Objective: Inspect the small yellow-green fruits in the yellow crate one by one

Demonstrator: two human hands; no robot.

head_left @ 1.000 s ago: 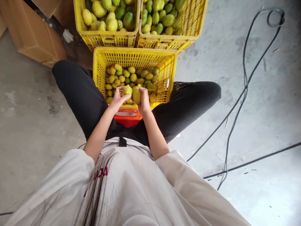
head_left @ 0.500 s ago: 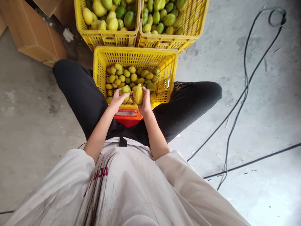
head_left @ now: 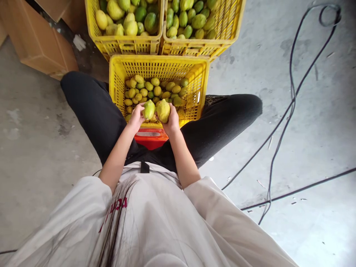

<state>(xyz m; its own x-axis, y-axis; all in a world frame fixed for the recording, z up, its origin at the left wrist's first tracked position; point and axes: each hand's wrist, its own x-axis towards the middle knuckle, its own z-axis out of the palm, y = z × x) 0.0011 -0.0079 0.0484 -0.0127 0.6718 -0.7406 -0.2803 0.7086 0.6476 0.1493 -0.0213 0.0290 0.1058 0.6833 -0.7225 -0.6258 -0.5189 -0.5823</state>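
Observation:
My left hand (head_left: 136, 118) is closed around a yellow-green fruit (head_left: 149, 109). My right hand (head_left: 171, 121) grips a second, yellower fruit (head_left: 163, 110). The two fruits sit side by side, almost touching, above the near rim of a yellow plastic crate (head_left: 116, 79) that stands on the floor between my knees. Several small green and yellow fruits lie in the bottom of that crate.
Two fuller yellow crates stand behind it, the left crate (head_left: 125, 44) and the right crate (head_left: 200, 46). A red stool (head_left: 150, 138) is under me. Cardboard boxes (head_left: 39, 40) stand at the back left. Black cables (head_left: 289, 104) run over the concrete floor on the right.
Both hands have turned the fruits and lifted them slightly, bringing them closer together. The left fruit now shows more of its length.

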